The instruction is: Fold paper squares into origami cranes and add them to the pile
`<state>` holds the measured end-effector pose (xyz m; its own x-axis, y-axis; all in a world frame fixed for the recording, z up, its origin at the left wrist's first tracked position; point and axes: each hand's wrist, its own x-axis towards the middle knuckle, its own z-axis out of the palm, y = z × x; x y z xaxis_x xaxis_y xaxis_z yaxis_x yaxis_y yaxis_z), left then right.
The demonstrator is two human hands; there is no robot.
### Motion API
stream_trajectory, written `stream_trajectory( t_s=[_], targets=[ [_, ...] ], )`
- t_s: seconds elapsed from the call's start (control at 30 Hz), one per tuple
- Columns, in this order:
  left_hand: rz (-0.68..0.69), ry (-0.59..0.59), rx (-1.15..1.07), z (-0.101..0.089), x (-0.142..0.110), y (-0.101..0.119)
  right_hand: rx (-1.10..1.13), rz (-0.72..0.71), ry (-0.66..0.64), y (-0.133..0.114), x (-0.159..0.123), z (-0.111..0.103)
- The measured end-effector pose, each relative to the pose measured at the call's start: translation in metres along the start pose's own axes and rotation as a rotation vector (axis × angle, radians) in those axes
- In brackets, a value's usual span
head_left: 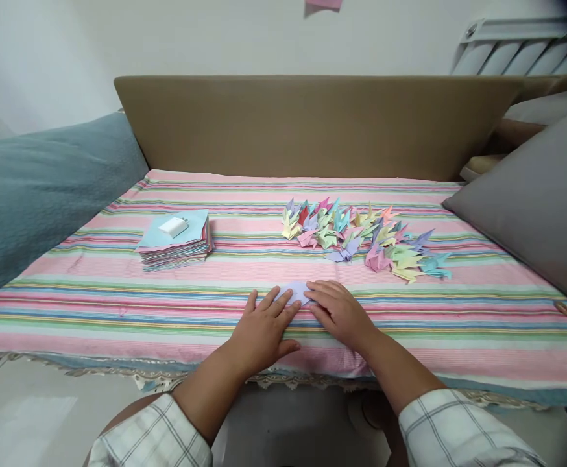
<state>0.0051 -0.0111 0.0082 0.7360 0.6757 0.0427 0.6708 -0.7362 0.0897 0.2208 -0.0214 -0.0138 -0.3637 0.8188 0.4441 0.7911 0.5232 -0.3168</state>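
A small folded piece of lavender paper [296,293] lies on the striped cloth in front of me. My left hand [264,327] is spread flat, its fingertips pressing the paper's left part. From the other side, my right hand [340,311] rests its fingertips on the paper's right edge, fingers side by side and thumb apart. Both hands partly cover the paper, so its full shape is hidden. Beyond them lies a group of several folded paper cranes [349,235] in pink, yellow, green, blue and purple.
A stack of coloured paper sheets [176,254] stands at the left with a white charger plug [173,226] on top. The striped cloth [93,285] covers the seat. A teal cushion [54,188], a grey cushion [541,207] and a brown backrest [307,126] border it. A small brownish object [566,309] lies far right.
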Motion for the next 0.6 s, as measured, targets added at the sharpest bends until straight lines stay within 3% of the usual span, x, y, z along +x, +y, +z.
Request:
stream_trajectory(
  t_s=[0.33, 0.6],
  targets=[
    [-0.040, 0.119, -0.073, -0.019, 0.013, -0.011, 0.082, 0.071, 0.061, -0.006, 0.005, 0.001],
    [-0.052, 0.226, -0.107, -0.012, 0.019, -0.014, 0.075, 0.067, 0.047, -0.007, 0.005, 0.004]
  ],
)
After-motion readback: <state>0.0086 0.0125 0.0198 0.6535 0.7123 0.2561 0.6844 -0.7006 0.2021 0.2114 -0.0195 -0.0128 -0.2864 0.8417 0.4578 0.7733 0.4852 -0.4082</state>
